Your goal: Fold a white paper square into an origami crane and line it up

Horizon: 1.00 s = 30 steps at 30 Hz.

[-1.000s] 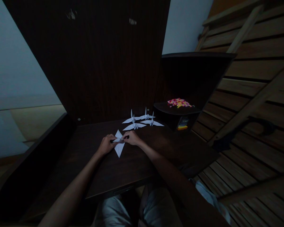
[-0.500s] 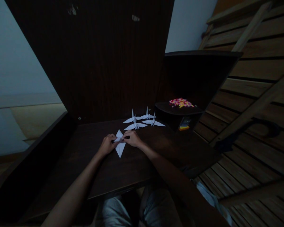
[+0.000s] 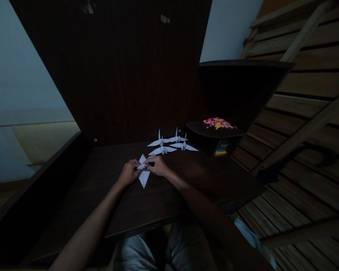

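Note:
A white origami crane, partly folded, is held low over the dark desk, its two pointed wings spread away from and toward me. My left hand pinches its left side. On the other side, the fingers of my right hand are closed on its small raised middle part. My fingertips hide some of the folds. Just beyond my right hand stand several finished white paper cranes in a close group, their necks and tails pointing up.
The dark wooden desk has a tall back panel and a raised left side. A corner shelf at right carries a pile of small pink, red and yellow pieces. Beneath it lies a yellow item. Wooden slats stand further right.
The view has shifted very slightly. Both hands keep their hold on the paper crane, with only a tiny movement of the fingers at its middle.

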### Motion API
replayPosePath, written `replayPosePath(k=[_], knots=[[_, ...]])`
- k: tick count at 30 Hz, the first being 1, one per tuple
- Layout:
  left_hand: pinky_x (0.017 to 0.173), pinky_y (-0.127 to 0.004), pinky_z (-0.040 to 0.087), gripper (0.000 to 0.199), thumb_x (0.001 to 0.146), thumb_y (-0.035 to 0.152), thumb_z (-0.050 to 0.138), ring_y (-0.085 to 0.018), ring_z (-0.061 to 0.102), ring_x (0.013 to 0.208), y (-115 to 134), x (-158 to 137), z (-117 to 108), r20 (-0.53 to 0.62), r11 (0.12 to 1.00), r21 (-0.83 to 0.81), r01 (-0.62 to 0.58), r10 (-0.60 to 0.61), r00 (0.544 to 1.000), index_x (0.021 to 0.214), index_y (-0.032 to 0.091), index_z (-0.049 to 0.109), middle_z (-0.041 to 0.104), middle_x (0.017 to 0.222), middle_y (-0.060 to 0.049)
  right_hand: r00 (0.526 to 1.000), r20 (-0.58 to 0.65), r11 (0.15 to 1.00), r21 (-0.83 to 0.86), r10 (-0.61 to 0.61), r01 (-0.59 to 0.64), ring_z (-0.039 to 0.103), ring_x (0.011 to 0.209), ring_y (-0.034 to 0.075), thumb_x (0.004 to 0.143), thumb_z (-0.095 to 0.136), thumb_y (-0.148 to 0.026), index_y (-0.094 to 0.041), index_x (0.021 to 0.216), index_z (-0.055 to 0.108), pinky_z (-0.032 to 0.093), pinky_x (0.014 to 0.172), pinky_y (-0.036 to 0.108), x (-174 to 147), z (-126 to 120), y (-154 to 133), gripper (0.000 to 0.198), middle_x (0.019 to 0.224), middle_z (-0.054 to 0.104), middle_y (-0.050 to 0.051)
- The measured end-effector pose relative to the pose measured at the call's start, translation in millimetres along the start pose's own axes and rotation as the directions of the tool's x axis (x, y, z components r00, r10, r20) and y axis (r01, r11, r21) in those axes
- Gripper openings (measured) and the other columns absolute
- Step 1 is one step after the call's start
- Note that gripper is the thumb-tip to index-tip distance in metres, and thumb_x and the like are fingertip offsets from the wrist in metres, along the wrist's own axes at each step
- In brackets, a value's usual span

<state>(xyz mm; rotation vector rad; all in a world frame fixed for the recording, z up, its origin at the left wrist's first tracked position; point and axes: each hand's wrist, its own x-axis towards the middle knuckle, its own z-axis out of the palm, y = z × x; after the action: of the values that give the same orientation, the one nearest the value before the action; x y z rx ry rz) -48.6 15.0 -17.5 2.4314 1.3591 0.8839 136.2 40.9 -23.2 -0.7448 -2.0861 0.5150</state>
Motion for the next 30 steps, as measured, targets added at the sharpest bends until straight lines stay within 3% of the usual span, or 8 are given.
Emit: replayPosePath(k=[5, 15, 21, 30], knots=[[0.073, -0.031, 0.045, 0.017, 0.077, 0.023, 0.055, -0.020, 0.058, 0.080, 2.6, -0.2, -1.7, 0.007, 1.000, -0.015, 0.011, -0.011, 1.000, 0.081, 0.021, 0.072, 0.066, 0.081, -0.005, 0.999, 0.042, 0.999, -0.038, -0.023, 0.024, 0.057, 0.079, 0.015, 0.077, 0.068, -0.017, -0.018, 0.082, 0.072, 0.042, 0.076, 0.026, 0.5, -0.9, -6.8, 0.006, 0.080, 0.068, 0.003], [0.075, -0.032, 0.045, 0.012, 0.076, 0.023, 0.057, -0.021, 0.058, 0.080, -0.2, -0.1, 0.1, 0.002, 1.000, -0.010, 0.017, -0.017, 1.000, 0.078, 0.021, 0.069, 0.065, 0.082, -0.005, 0.995, -0.027, 0.990, -0.111, -0.095, 0.091, 0.054, 0.085, 0.018, 0.080, 0.062, -0.014, -0.019, 0.092, 0.071, 0.044, 0.079, 0.030, -4.3, -3.4, -18.8, 0.015, 0.083, 0.065, 0.005], [0.076, -0.031, 0.045, 0.011, 0.075, 0.023, 0.057, -0.020, 0.058, 0.078, -0.9, -0.3, 1.4, -0.012, 1.000, -0.010, 0.008, -0.008, 1.000, 0.076, 0.020, 0.068, 0.064, 0.080, -0.004, 0.984, -0.085, 0.964, -0.232, -0.154, 0.131, 0.053, 0.086, 0.019, 0.085, 0.055, -0.022, -0.017, 0.102, 0.068, 0.044, 0.082, 0.034, -8.5, -1.6, -26.1, 0.022, 0.089, 0.067, 0.007], [0.071, -0.030, 0.043, 0.010, 0.074, 0.024, 0.057, -0.019, 0.056, 0.074, 1.3, -0.2, 1.5, -0.026, 1.000, 0.022, 0.009, -0.008, 1.000, 0.068, 0.019, 0.062, 0.061, 0.076, -0.004, 0.976, -0.139, 0.902, -0.421, -0.167, 0.094, 0.055, 0.088, 0.022, 0.082, 0.051, -0.013, -0.017, 0.106, 0.067, 0.042, 0.083, 0.036, -11.4, 6.4, -35.9, 0.029, 0.090, 0.069, 0.008]])
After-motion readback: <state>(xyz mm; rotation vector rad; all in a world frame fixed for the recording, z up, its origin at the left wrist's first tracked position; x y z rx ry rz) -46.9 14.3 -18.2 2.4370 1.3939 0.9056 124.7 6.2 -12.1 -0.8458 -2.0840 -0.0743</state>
